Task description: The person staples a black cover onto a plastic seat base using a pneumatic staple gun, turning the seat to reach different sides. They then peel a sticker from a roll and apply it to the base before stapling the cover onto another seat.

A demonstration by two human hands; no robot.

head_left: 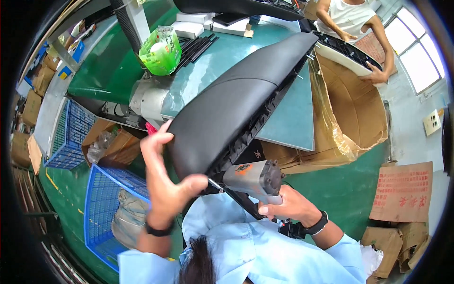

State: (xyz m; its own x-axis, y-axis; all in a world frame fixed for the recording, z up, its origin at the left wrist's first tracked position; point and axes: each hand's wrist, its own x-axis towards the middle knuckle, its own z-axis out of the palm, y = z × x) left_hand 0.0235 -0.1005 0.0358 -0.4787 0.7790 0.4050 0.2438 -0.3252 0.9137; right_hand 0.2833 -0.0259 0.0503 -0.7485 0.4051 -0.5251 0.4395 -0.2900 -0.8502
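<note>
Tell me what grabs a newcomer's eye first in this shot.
The big black seat cushion running across the middle, its near end gripped by the left hand. Just below it, the right hand holds a grey power tool against the cushion's underside edge. At upper right, another person holds a second seat panel over an open cardboard box.

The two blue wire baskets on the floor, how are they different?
The near blue wire basket holds a lumpy grey-beige bag, while the far blue wire basket shows nothing inside. The near one lies just beside the left hand; the far one sits farther left. Both are blue wire mesh on the green floor.
</note>
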